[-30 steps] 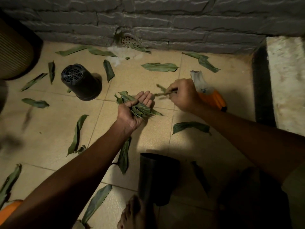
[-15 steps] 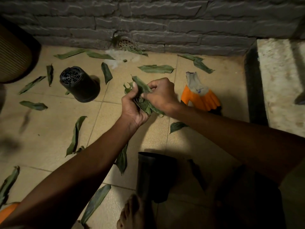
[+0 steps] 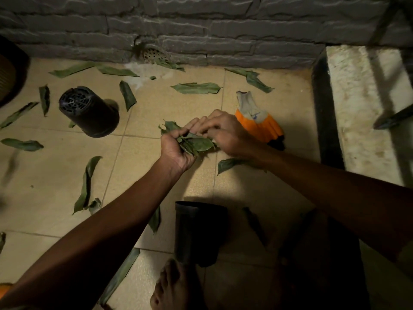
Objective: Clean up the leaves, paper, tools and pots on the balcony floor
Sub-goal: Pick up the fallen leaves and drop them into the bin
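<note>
Head view, mid-collection. Your left hand point(image 3: 178, 148) lies palm up with fingers curled round a bundle of leaves point(image 3: 194, 144); your right hand point(image 3: 221, 130) sits against it from the right, fingers bent over the bundle, apparently pressing a leaf into the stack. Whether the right fingertips pinch a leaf or only push on it cannot be told.

Task items not yet gathered: loose leaves scattered over the tiled floor point(image 3: 55, 175), among them a broad leaf point(image 3: 196, 88) near the wall, a long curled leaf point(image 3: 86, 184) to your left, and one point(image 3: 230, 164) lying just under your right wrist. A black pot point(image 3: 89, 111) lies on its side to the left; a second dark pot point(image 3: 200, 231) stands near your bare foot point(image 3: 169, 287). An orange-and-grey glove point(image 3: 259, 121) lies beyond the right hand.

Risks, as judged from this arrangement:
- The bundle looks loosely stacked; adding more, or easing the left grip, could let leaves slide out and scatter again.
- The pot by your foot is close enough that a shift of stance could knock it over.
- Leaves lying close to the wall drain point(image 3: 154, 55) could be pushed into it if swept rather than lifted.
</note>
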